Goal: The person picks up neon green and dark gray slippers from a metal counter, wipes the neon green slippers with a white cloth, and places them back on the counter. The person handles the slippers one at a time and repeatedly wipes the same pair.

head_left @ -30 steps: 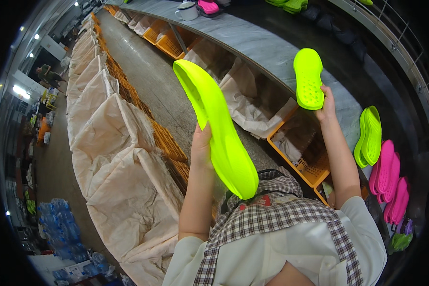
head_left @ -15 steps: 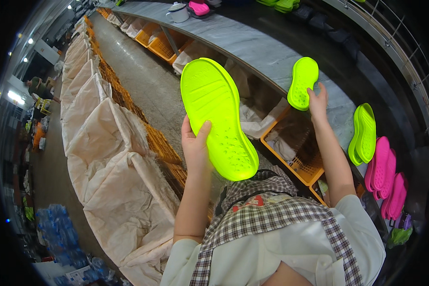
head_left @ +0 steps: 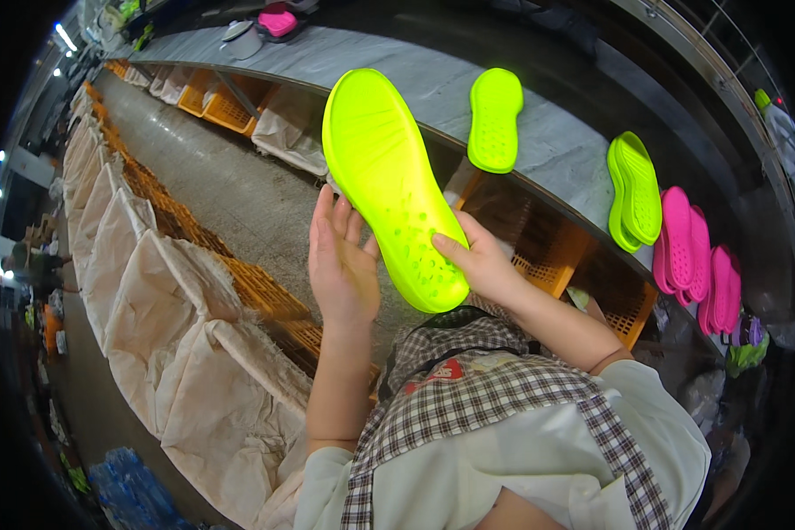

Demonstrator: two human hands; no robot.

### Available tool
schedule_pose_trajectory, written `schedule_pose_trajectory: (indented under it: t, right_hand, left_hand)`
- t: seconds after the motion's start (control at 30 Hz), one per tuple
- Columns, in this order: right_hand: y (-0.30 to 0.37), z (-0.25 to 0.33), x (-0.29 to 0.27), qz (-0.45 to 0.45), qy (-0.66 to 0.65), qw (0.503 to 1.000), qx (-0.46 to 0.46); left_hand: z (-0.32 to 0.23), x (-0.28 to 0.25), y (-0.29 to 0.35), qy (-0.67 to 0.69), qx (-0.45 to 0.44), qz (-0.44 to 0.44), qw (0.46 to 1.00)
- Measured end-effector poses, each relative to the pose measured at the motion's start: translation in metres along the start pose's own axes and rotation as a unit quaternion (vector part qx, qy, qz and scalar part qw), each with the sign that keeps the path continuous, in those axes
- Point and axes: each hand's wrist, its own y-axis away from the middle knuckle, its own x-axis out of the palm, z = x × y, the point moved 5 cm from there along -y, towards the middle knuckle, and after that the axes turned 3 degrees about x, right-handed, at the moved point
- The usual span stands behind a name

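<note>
A neon yellow-green shoe sole is held up before me, its toe end pointing away. My right hand grips it near the heel, thumb on the dotted face and fingers behind. Beside its left edge, my left hand is open with the fingers extended; whether the fingertips touch the sole is hard to tell. Another green sole lies on the grey worktop, beyond my right hand. Farther right lies a stack of green soles.
Several pink soles lie at the right, near a purple and green bundle. A white enamel mug and a pink sole stand far left on the worktop. Orange crates sit under it. Cloth-lined bins run along my left.
My right hand has left the sole on the worktop and now grips the held sole. My left hand has loosened and spread beside it. The view has shifted to the right.
</note>
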Motion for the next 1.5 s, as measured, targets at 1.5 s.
schedule_pose_trajectory:
  t: [1.5]
  right_hand:
    - [0.015, 0.017, 0.011, 0.039, -0.166, 0.967, 0.191]
  left_hand:
    - [0.016, -0.002, 0.011, -0.152, -0.024, 0.004, 0.988]
